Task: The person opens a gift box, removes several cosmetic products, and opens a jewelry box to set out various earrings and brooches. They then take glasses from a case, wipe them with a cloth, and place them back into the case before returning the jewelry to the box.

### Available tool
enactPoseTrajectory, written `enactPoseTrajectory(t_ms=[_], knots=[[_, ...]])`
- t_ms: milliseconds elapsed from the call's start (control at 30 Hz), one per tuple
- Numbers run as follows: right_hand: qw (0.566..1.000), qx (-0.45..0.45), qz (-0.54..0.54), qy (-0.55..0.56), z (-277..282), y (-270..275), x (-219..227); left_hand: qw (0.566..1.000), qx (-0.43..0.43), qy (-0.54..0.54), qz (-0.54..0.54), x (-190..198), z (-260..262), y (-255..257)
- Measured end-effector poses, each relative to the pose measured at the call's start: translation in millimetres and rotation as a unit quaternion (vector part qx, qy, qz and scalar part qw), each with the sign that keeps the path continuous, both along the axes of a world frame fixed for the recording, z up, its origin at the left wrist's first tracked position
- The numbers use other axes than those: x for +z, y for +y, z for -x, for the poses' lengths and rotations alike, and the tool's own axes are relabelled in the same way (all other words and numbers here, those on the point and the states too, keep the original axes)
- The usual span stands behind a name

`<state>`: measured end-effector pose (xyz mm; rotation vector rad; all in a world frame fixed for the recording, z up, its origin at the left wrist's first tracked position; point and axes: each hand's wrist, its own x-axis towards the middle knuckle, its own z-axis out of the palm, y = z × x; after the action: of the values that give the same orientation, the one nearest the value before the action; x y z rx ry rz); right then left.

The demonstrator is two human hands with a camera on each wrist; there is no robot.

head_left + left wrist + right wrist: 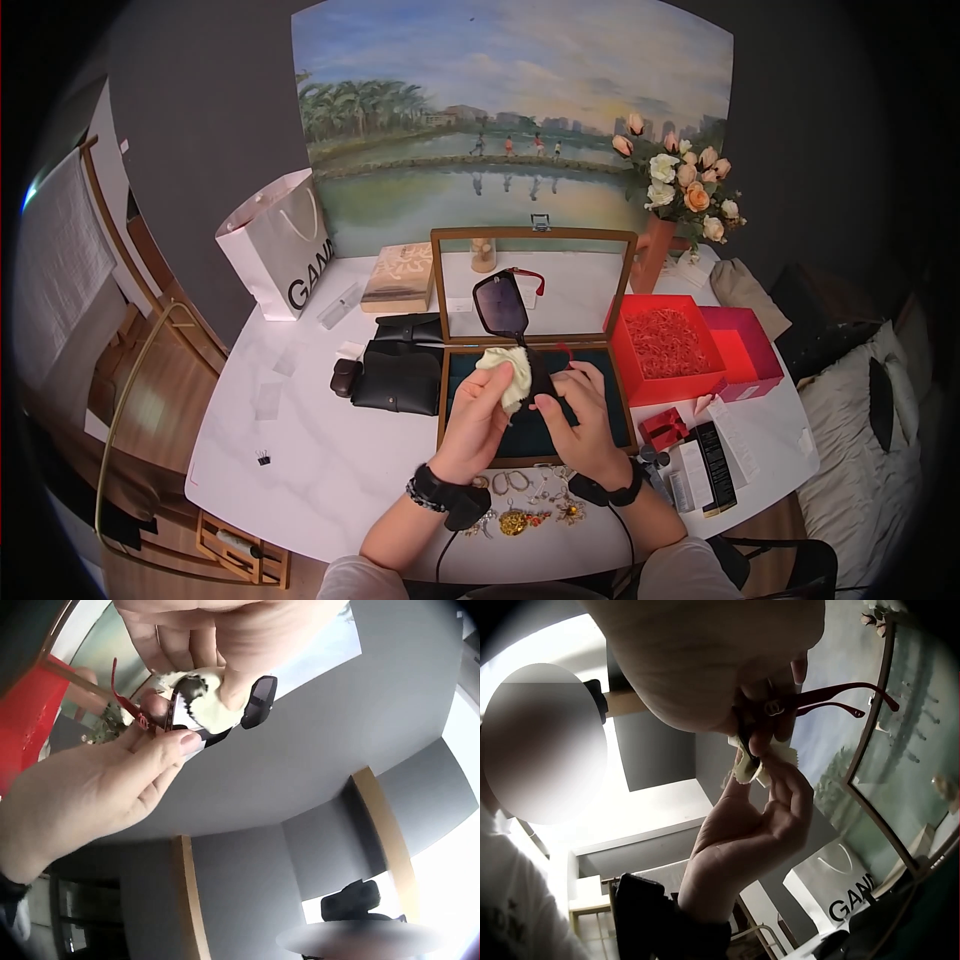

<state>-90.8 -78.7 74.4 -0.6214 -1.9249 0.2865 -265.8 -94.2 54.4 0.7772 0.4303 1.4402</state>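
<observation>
A pair of dark sunglasses with red temples is held up over the wooden display case. My left hand pinches a pale yellow cloth folded round one lens. From the other side my right hand grips the frame near a temple hinge. In the left wrist view the other dark lens sticks out beyond the cloth. Both red temples extend past my right hand in the right wrist view. The cloth hides most of the near lens.
The case's glass lid stands raised. Black pouches lie to its left, red boxes to its right. Jewellery is spread along the near edge. Farther back are a paper bag and a flower vase.
</observation>
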Motion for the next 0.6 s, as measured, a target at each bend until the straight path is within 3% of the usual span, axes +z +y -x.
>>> enactPoseTrajectory(t_ms=[133, 300, 600], knots=[[1.0, -0.002, 0.001, 0.003, -0.4, -2.4, 2.5, 0.998, 0.029, -0.031, 0.038, 14.5, -4.2, -5.1], [1.0, -0.006, 0.007, 0.015, -0.6, -1.4, 1.9, 0.999, 0.048, 0.002, -0.017, 7.2, -6.2, 1.4], [1.0, -0.013, 0.011, 0.021, -0.9, 0.9, 0.4, 1.0, 0.021, -0.015, -0.002, 13.9, -7.0, -2.9]])
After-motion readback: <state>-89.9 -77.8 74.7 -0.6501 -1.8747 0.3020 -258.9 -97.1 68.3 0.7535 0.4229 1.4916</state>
